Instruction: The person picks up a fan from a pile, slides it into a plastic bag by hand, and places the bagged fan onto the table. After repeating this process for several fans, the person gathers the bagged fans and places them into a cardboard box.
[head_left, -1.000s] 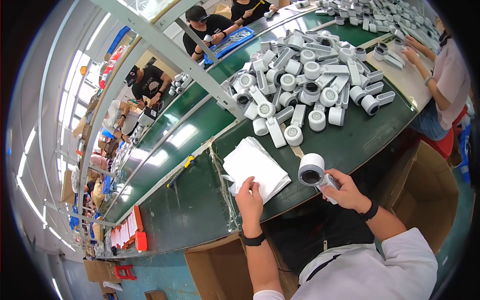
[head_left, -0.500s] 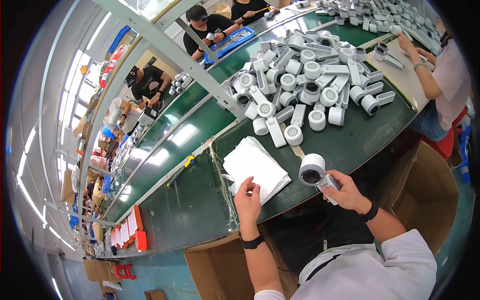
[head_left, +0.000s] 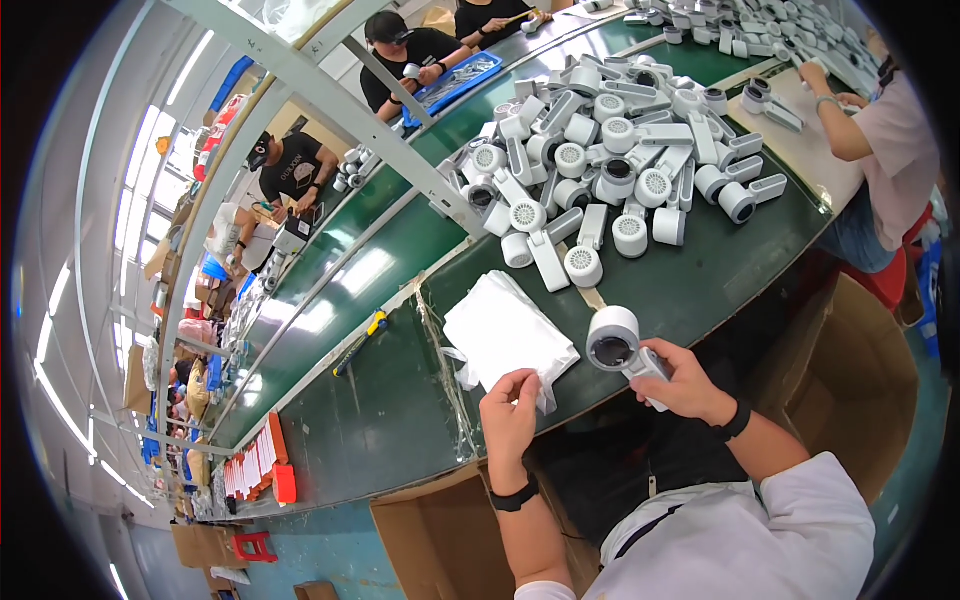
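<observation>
My right hand (head_left: 688, 383) is closed round the grey handle of a white handheld fan (head_left: 613, 335), whose drum-shaped head has a dark round opening turned toward me. To its left, on the green bench, lies a stack of white plastic bags (head_left: 505, 325). My left hand (head_left: 510, 415) has thumb and finger pinched together at the near corner of the top bag, which lifts slightly there. Beyond both hands rises a large pile of similar white and grey fans (head_left: 600, 165), several with round grilles facing up.
A yellow-and-black screwdriver (head_left: 362, 342) lies on the green bench (head_left: 370, 425) at left. Red boxes with white papers (head_left: 262, 460) stand at its far left end. Cardboard boxes (head_left: 850, 390) flank me. A co-worker (head_left: 880, 170) sits at right; others work across the bench.
My left hand has moved up and right onto the bag corner and its fingers have pinched together. The fan in my right hand has shifted slightly left and tilted a little.
</observation>
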